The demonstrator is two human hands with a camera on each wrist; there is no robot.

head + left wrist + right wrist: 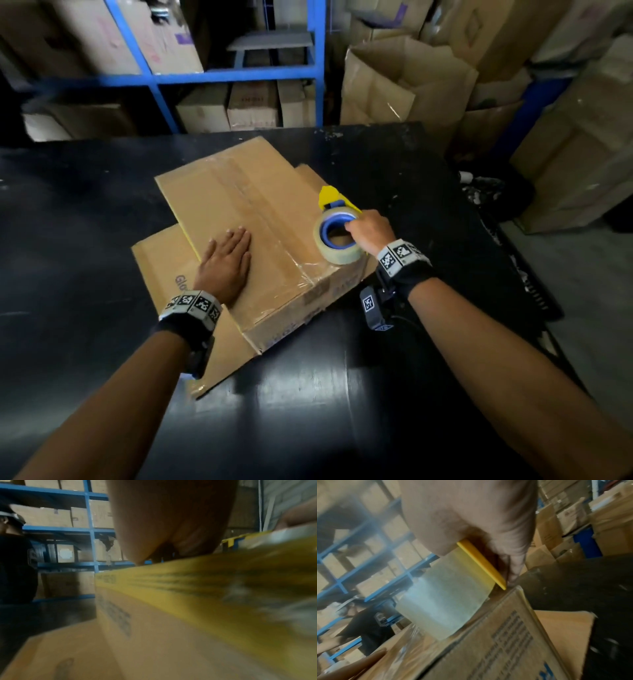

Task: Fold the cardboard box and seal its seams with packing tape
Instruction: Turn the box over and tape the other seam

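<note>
We keep left hand (227, 262) flat, fingers together, on brown cardboard box (274, 219); right hand (371, 230) fingers curled thru clear tape roll w/ yellow dispenser (339, 236), should pull low & straight.

A black table (394, 342) with a scuffed, faintly glossy top carries the work. White flecks are seen near its far edge and along its right edge. One cardboard box (239, 205) lies directly on it, about midway between left and right and closer to the far edge than the near one, turned at an angle to the edges. Its loose flaps are spread flat on the tabletop on the near-left and far-right sides.
</note>
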